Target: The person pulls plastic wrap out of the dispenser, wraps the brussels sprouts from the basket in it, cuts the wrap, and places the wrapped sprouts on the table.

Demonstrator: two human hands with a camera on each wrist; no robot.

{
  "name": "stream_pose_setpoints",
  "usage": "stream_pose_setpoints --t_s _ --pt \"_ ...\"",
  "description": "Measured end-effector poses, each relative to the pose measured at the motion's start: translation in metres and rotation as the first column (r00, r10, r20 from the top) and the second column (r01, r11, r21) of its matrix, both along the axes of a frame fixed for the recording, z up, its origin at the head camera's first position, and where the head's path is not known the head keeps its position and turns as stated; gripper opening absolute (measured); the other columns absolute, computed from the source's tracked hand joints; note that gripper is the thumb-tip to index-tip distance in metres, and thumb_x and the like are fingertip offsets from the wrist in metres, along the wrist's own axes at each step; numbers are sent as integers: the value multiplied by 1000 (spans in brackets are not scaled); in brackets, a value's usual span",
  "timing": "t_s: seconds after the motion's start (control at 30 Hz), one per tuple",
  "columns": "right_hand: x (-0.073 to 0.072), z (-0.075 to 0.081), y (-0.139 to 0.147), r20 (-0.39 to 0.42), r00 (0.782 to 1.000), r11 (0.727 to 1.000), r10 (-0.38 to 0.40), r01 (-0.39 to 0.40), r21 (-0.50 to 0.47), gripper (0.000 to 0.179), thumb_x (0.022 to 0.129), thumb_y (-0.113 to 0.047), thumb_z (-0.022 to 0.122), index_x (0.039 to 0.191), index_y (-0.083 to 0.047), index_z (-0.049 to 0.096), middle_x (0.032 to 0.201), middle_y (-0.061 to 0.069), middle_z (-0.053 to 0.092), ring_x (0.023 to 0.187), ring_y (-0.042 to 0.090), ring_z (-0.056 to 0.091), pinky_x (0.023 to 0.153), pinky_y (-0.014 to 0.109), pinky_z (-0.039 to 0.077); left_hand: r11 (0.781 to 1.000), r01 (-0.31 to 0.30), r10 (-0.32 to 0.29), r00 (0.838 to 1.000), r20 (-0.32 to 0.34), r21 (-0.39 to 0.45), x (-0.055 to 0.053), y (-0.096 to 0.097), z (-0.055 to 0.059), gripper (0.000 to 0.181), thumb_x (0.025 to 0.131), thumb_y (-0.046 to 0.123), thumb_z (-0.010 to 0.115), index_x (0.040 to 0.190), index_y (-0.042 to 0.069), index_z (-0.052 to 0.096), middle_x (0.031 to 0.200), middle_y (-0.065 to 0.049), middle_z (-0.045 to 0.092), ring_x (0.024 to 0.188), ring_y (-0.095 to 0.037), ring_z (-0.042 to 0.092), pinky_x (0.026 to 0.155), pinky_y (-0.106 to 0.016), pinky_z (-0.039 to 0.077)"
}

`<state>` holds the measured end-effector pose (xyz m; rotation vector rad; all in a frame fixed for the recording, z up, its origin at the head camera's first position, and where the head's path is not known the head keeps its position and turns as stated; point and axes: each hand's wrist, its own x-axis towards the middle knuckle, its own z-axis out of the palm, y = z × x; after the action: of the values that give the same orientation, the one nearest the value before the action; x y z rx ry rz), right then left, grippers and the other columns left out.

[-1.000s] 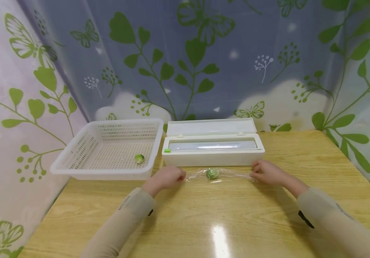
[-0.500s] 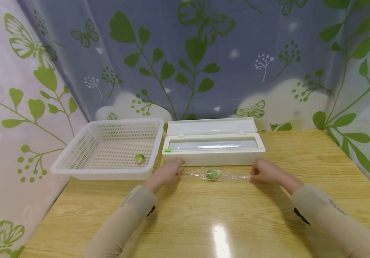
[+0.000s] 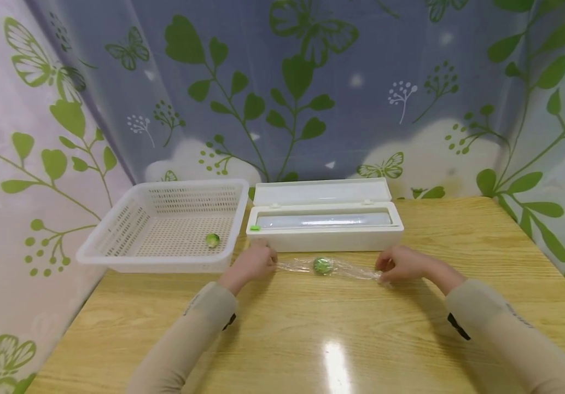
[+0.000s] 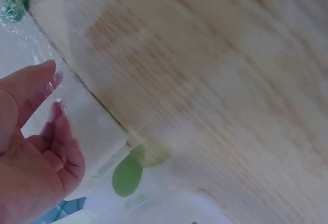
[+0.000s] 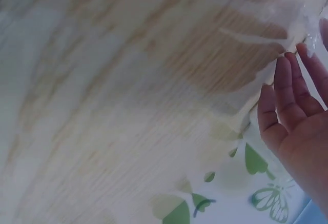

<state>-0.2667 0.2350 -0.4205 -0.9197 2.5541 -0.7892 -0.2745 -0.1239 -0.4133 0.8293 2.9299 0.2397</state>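
A Brussels sprout [image 3: 322,266] lies near the middle of the table, wrapped in clear cling film [image 3: 356,270] that runs out in a twisted tail on each side. The left tail ends at my left hand [image 3: 255,264], where thumb and forefinger pinch it. My right hand [image 3: 405,264] pinches the other tail between thumb and fingertips. In the left wrist view, the wrapped sprout [image 4: 15,6] is at the upper left corner, beyond the thumb. The right wrist view has film [image 5: 310,34] by the fingertips; the thumb is mostly cut off at the edge.
Just behind the sprout stands a white cling film dispenser [image 3: 326,241], lid up, with a roll inside and a green slider [image 3: 255,227] at its left. A white slotted basket [image 3: 164,264] on the left holds another Brussels sprout [image 3: 212,240]. Patterned curtains surround the wooden table [image 3: 282,334].
My left hand's fingers have shifted on the film's end and drawn slightly left. The right hand has moved a little left and its fingers have loosened their curl. The film's right tail now slants toward me.
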Motion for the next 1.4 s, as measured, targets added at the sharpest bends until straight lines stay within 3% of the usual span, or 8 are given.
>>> stream_pose_setpoints --t_s 0.17,0.43,0.57,0.7,0.87,1.07,1.23,1.4 --pt "6 -3 -6 -7 1000 999 28 -28 18 8 74 -7 66 71 -7 58 66 -5 50 60 7 43 54 23 38 1000 12 -12 1000 17 16 2 1 -2 5 83 10 59 87 7 62 85 -3 57 78 -18 55 67 -29 46" --pt "12 -2 -7 -41 999 999 25 -24 29 17 78 -2 59 67 -9 50 63 -6 46 57 6 42 52 23 37 987 21 -36 996 87 162 5 -7 3 15 82 -6 47 88 1 58 85 -9 60 78 -21 56 70 -34 46" --pt "16 -4 -2 -78 995 998 58 -57 18 20 81 -6 60 65 -12 48 59 -9 44 53 3 40 50 22 35 960 30 -68 989 128 278 4 -14 10 13 84 -8 49 88 -2 60 80 -8 59 69 -17 56 63 -29 47" --pt "23 -7 6 -43 996 994 82 -85 -70 17 82 -7 61 69 -10 50 60 -9 47 53 2 42 49 22 38 926 43 -115 979 171 376 2 -17 16 11 85 -5 52 90 -4 61 76 -9 60 64 -13 56 58 -24 47" --pt "29 -6 10 21 998 976 54 -48 -214 15 81 -1 60 81 -5 46 66 -3 49 57 5 47 50 23 42 880 -60 -42 978 204 472 -2 -16 22 3 87 1 53 86 -1 55 73 -8 59 67 -19 58 56 -25 45" --pt "38 -1 0 44 992 967 115 -102 -233 7 83 -4 59 80 -7 54 71 -4 54 57 5 51 50 24 45 829 -179 78 975 208 530 -9 -12 37 4 89 3 49 86 1 50 74 -7 56 74 -30 56 55 -26 40" --pt "52 4 -17 84 977 959 195 -172 -223 9 81 -1 59 75 -7 58 66 -8 53 56 1 46 50 21 43 833 -135 64 987 148 537 -19 -2 49 5 86 3 53 87 -2 54 78 -9 58 73 -21 55 62 -27 44" --pt "70 7 -40 82 948 938 306 -286 -193 9 82 0 58 75 -6 60 66 -9 54 59 -2 45 52 18 43 861 -82 28 993 114 502 -29 6 54 8 83 2 56 87 -2 61 82 -11 62 76 -21 58 68 -29 47"
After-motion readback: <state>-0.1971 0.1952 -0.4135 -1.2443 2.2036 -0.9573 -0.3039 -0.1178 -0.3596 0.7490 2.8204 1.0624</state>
